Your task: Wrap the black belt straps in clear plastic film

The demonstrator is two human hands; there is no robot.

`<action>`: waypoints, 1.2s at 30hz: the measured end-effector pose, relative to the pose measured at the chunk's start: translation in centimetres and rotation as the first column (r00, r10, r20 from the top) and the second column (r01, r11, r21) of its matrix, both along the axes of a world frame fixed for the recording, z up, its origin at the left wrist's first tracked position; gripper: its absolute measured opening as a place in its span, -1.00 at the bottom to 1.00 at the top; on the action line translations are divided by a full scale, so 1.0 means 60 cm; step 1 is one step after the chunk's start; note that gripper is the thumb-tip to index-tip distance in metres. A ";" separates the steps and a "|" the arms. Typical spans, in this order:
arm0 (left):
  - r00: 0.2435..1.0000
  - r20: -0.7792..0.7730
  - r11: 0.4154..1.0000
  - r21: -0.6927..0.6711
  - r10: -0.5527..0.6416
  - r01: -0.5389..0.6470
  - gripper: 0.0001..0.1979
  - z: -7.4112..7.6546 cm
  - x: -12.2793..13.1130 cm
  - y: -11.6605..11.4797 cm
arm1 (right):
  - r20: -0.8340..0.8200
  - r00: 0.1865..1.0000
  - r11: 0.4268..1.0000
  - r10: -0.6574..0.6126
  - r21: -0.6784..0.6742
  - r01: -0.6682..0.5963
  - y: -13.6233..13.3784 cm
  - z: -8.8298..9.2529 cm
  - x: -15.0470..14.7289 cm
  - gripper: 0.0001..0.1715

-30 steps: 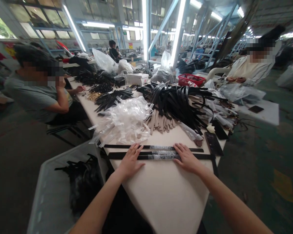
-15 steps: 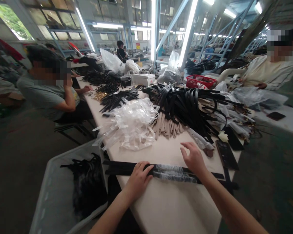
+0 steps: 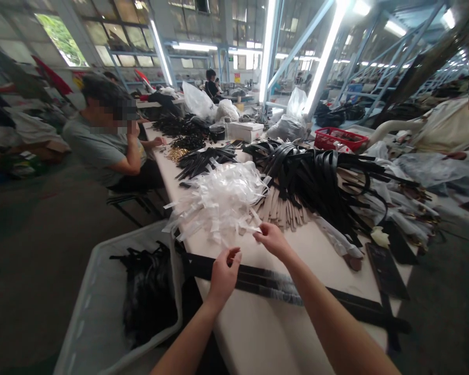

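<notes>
At the near edge of the pile of translucent white plastic strips, my right hand pinches the end of one plastic strip. My left hand is just above the black straps, its fingers loosely curled with a gap to the thumb and nothing visible in them. The straps lie side by side across the near part of the table, with clear wrapping around their middle. My left hand and right forearm cover parts of them.
Bundled black straps spread behind the plastic pile. A white bin holding black strips stands at the left. A dark phone-like slab lies near the right edge. One person sits at left, another at right.
My left hand has lifted off the straps and curled. My right hand has moved left and forward to the plastic pile and closed on a strip. The view has shifted left.
</notes>
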State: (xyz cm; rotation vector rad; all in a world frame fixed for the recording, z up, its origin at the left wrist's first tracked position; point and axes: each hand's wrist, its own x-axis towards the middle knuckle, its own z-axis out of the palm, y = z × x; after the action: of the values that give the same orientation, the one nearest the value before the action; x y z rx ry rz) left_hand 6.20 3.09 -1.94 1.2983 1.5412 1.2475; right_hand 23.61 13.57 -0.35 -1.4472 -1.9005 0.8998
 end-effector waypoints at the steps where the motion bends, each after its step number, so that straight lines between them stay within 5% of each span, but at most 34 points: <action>1: 0.986 0.166 0.997 -0.074 -0.008 0.021 -0.66 0.005 0.008 0.010 | -0.028 1.000 0.999 0.010 -0.033 -0.011 -0.024 0.001 0.007 -0.71; 5: 0.765 0.641 0.947 -0.202 -0.065 0.249 -0.53 0.013 0.056 0.030 | -0.155 0.988 0.983 -0.007 -0.184 -0.022 -0.128 0.011 0.047 -0.66; 10: 0.676 0.737 0.923 -0.252 -0.012 0.291 -0.64 0.015 0.106 0.023 | -0.170 0.981 0.961 -0.092 -0.271 0.043 -0.230 0.028 0.095 -0.61; 17: 0.701 0.712 0.957 -0.229 0.042 0.176 -0.52 0.011 0.111 0.015 | -0.173 0.974 0.958 -0.144 -0.272 0.094 -0.302 0.039 0.147 -0.56; 25: 0.904 0.421 0.996 -0.070 0.079 -0.054 -0.46 0.024 0.039 0.036 | -0.157 0.982 0.944 -0.107 -0.325 0.051 -0.320 0.055 0.182 -0.66; 31: 0.893 0.326 0.926 0.109 0.311 -0.362 -0.57 0.056 -0.035 0.051 | -0.158 0.987 0.977 -0.043 -0.211 0.009 -0.340 0.076 0.186 -0.61; 36: 0.900 0.193 0.904 0.107 0.390 -0.415 -0.57 0.059 -0.079 0.052 | -0.336 0.925 0.967 -0.177 -0.235 0.100 -0.356 0.076 0.190 -0.58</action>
State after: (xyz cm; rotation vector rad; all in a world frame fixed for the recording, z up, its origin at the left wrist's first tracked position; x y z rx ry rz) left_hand 1.47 6.23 1.62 0.9532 1.6736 1.7135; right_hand 35.00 -7.80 4.23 -1.4069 -1.4519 1.2339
